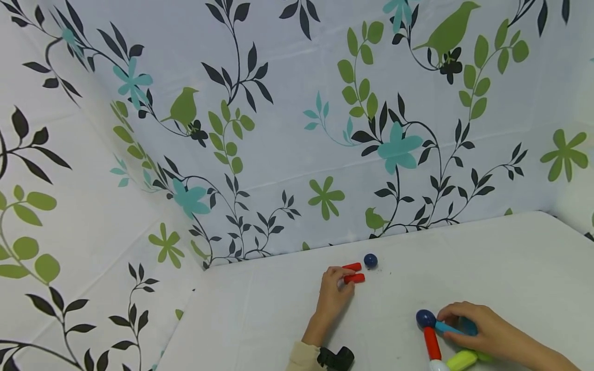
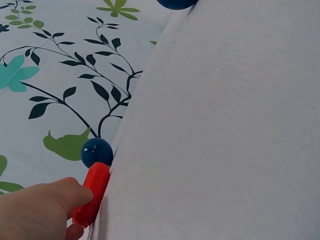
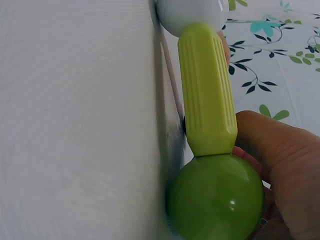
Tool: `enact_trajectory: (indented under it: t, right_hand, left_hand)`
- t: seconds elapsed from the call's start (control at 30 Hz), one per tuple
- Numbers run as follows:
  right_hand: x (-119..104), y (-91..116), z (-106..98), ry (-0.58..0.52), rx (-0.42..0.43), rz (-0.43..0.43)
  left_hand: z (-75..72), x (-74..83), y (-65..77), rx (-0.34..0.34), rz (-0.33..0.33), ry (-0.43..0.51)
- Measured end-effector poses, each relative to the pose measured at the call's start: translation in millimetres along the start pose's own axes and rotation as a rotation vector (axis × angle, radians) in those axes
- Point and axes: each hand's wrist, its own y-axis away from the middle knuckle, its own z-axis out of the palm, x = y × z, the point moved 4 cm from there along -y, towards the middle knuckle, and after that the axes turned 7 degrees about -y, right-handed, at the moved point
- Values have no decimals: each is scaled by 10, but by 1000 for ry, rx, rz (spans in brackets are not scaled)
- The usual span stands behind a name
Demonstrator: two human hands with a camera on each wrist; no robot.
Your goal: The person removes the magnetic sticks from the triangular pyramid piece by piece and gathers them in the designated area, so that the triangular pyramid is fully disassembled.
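Toward the back of the white table, my left hand [image 1: 333, 293] pinches a red rod [image 1: 355, 279] between thumb and fingers. A second red rod [image 1: 352, 266] lies just behind it, partly covered by the fingers. A dark blue ball [image 1: 370, 260] sits beyond the rods' tips. My right hand [image 1: 480, 330] curls its fingers round a light blue rod [image 1: 446, 327] whose end meets another dark blue ball [image 1: 425, 319]. From that ball a red rod [image 1: 432, 343] runs to a white ball [image 3: 192, 15]. A yellow-green rod [image 3: 207, 90] joins the white ball to a green ball [image 3: 215, 200].
The white table [image 1: 269, 309] ends at the back against a hanging cloth [image 1: 287, 154] printed with leaves, birds and flowers. More of this cloth hangs at the left. A black wrist device [image 1: 336, 358] is strapped at the left sleeve.
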Motion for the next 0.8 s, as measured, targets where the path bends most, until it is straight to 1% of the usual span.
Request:
enact_trajectory:
  t: [0.07, 0.13, 0.23, 0.33, 0.47, 0.6, 0.73, 0.8]
  right_hand:
    - [1, 6, 0, 0, 4, 16]
    - [7, 11, 1, 6, 5, 28]
    - [24, 13, 6, 22, 10, 35]
    - [30, 2, 14, 33, 10, 38]
    - [13, -11, 17, 36, 11, 52]
    - [-5, -16, 16, 40, 25, 34]
    - [-21, -16, 20, 61, 53, -4]
    - [-30, -19, 25, 77, 66, -22]
  left_hand:
    - [-4, 20, 2, 2, 2, -2]
    - [-13, 46, -4, 24, 19, -7]
    - [-40, 100, -16, 62, 69, -2]
    - [-60, 170, -25, 73, 113, 19]
    - [-47, 251, -25, 33, 169, 58]
    - [-6, 318, -15, -17, 236, 96]
    - [44, 397, 8, -68, 315, 84]
    - [72, 437, 24, -107, 336, 65]
